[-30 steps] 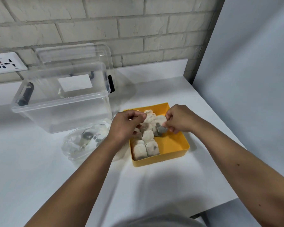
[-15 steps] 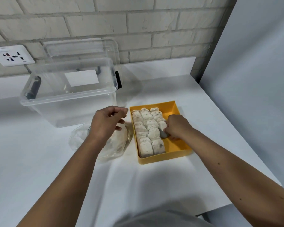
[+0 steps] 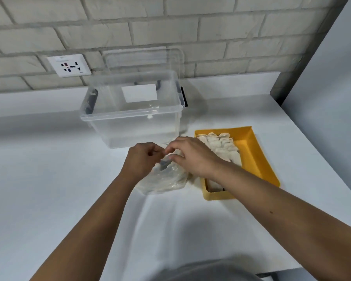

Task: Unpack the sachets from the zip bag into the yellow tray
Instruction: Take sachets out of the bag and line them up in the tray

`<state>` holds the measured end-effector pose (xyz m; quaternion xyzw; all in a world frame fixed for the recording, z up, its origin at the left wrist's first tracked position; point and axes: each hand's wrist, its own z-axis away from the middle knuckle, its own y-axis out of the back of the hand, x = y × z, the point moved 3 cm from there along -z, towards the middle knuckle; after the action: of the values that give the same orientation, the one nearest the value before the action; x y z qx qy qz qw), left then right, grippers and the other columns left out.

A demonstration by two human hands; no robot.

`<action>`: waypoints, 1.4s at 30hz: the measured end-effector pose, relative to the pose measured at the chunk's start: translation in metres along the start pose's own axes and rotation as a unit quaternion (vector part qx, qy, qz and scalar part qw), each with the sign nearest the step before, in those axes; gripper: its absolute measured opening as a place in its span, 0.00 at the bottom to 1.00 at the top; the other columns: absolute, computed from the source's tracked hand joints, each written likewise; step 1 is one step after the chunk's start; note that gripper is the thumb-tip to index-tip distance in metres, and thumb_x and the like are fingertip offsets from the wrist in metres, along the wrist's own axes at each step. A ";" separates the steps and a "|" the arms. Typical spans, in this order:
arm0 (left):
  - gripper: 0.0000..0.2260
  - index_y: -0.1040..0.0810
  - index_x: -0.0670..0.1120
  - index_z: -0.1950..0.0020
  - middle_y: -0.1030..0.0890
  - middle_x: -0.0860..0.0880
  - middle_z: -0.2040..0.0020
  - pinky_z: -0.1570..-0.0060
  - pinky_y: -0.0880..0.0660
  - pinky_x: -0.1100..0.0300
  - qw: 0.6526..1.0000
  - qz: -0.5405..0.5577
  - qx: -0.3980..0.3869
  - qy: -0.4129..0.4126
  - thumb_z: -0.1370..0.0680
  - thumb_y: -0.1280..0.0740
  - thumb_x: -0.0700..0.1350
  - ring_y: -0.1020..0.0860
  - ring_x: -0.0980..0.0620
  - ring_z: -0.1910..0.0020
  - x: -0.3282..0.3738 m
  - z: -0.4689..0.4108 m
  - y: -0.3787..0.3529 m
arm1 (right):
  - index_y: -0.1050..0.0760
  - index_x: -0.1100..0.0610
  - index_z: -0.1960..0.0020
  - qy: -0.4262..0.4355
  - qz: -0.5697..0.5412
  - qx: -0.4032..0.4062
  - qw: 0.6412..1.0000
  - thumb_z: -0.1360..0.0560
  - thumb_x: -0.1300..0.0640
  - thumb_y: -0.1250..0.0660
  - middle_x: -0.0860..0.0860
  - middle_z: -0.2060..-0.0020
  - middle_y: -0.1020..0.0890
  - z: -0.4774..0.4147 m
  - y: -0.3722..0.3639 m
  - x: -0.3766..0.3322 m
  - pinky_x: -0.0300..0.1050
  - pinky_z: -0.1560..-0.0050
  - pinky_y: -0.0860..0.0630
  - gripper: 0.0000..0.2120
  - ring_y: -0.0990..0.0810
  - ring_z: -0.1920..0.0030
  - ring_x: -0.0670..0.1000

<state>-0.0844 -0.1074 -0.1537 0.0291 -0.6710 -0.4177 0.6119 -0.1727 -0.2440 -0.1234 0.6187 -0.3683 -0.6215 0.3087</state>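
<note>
Left hand point(image 3: 142, 160): fingers curled, pinching the upper edge of the zip bag point(image 3: 166, 180). Right hand point(image 3: 192, 157): thumb and forefinger drawn together on the same edge, just beside the left fingertips; the other fingers arch over the bag. Both hands meet at the bag's mouth.

Zip bag: clear plastic, crumpled, lying flat on the white table point(image 3: 49, 179) under the hands. A dark patch shows through the plastic near the mouth; contents otherwise too blurred to make out.

Yellow tray point(image 3: 251, 151): just right of the bag, its left side packed with pale sachets point(image 3: 221, 142) in rows, its right side bare. The right forearm crosses over the tray's near left corner and hides some sachets.

Behind the hands: clear storage box point(image 3: 130, 120), open-topped, dark latches at the ends. Its lid point(image 3: 142, 57) leans upright against the brick wall point(image 3: 190, 21). Wall socket point(image 3: 69, 65) left of the lid.
</note>
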 end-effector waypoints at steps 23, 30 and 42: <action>0.11 0.21 0.52 0.48 0.23 0.55 0.52 0.64 0.31 0.60 0.948 -0.205 0.135 -0.203 0.28 0.27 0.44 0.24 0.52 0.51 -0.006 0.001 -0.001 | 0.24 0.49 0.37 -0.073 0.212 -0.070 0.972 0.28 0.54 0.30 0.49 0.45 0.19 -0.008 -0.021 0.020 0.47 0.43 0.30 0.19 0.22 0.43 0.53; 0.10 0.17 0.49 0.45 0.17 0.48 0.51 0.51 0.33 0.53 0.928 -0.312 0.104 -0.175 0.22 0.31 0.52 0.22 0.44 0.49 -0.031 -0.037 -0.007 | 0.23 0.43 0.37 -0.038 0.225 -0.071 0.971 0.25 0.60 0.35 0.48 0.45 0.26 -0.014 -0.032 0.015 0.48 0.43 0.36 0.19 0.27 0.41 0.51; 0.06 0.18 0.47 0.49 0.18 0.49 0.55 0.58 0.31 0.55 0.947 -0.239 0.193 -0.096 0.25 0.31 0.42 0.19 0.43 0.62 -0.051 0.003 0.009 | 0.26 0.40 0.35 0.024 0.350 -0.121 0.929 0.25 0.48 0.34 0.48 0.41 0.25 -0.032 -0.048 -0.004 0.50 0.45 0.40 0.18 0.30 0.40 0.53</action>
<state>-0.0699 -0.0715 -0.1884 0.2663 -0.7677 -0.4148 0.4094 -0.1371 -0.2175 -0.1606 0.4230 -0.4758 -0.4990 0.5879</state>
